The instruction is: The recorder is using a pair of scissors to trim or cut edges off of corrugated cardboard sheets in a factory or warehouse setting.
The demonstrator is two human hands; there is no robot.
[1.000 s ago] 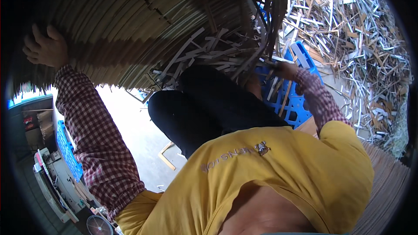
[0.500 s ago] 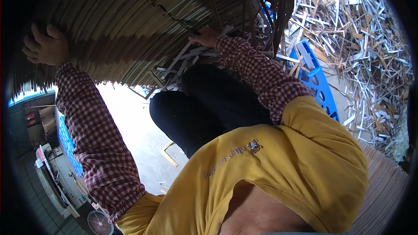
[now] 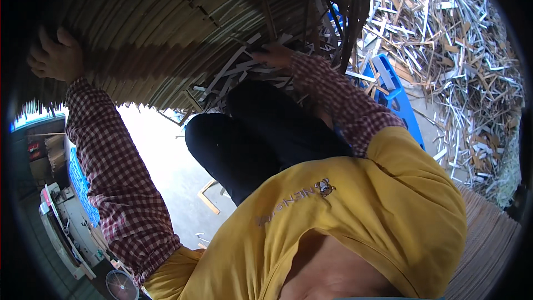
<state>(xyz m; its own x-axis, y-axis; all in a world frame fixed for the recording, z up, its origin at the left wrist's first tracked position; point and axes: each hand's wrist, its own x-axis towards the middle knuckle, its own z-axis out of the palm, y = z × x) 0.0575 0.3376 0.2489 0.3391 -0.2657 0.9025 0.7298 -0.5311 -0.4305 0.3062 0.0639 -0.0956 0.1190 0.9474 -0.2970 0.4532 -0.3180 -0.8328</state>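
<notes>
A tall stack of thin brown sheets (image 3: 150,33), likely cardboard, leans across the upper left with its layered edges toward me. My left hand (image 3: 56,55) rests on the stack's left part, fingers apart, holding nothing I can see. My right hand (image 3: 276,55) is by the stack's lower right, above my knees, its fingers stretched leftward among loose narrow strips (image 3: 236,69). Shadow there blurs the fingertips. Long dark strips (image 3: 352,16) hang down just right of that hand.
A big heap of scrap strips (image 3: 438,39) spreads over the right side. Beside it stands a blue plastic frame (image 3: 400,97) with strips on it. Another layered stack (image 3: 486,239) is at lower right. A fan (image 3: 122,285) and a machine (image 3: 66,228) are at lower left.
My right hand has drawn back to the right from the stack's edge, its fingers straighter. My left hand stays on the stack, nearly unmoved.
</notes>
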